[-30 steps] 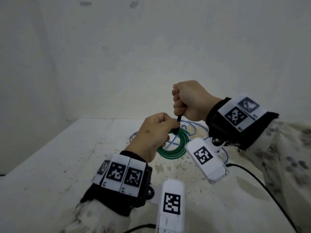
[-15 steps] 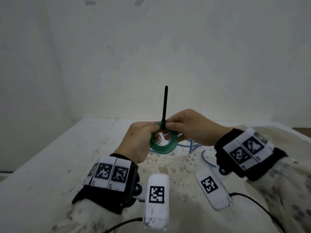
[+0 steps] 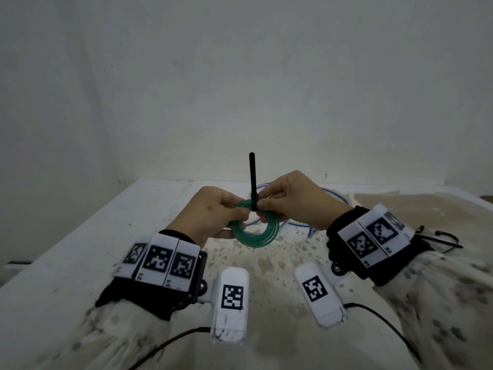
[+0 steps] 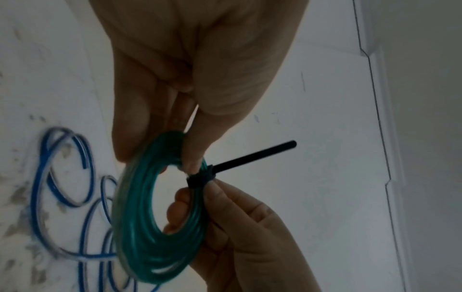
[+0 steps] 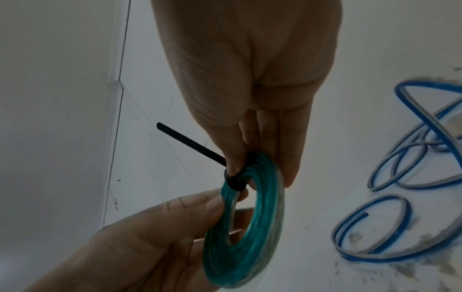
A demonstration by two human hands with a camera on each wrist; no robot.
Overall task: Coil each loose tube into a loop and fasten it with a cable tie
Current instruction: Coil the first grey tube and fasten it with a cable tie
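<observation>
At frame centre, above the bench (image 3: 80, 252), the left hand (image 3: 210, 209) pinches the green coil (image 3: 253, 231) at its upper left while the right hand (image 3: 296, 198) pinches it beside the black tie (image 3: 252, 180) (tail upright). Blue tube (image 5: 390, 227) lies loose behind.

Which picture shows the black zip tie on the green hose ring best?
The left wrist view: the black plastic cable tie wraps the coiled green tube unhidden. In the right wrist view a thumb partly covers it; the head view shows it small.
</observation>
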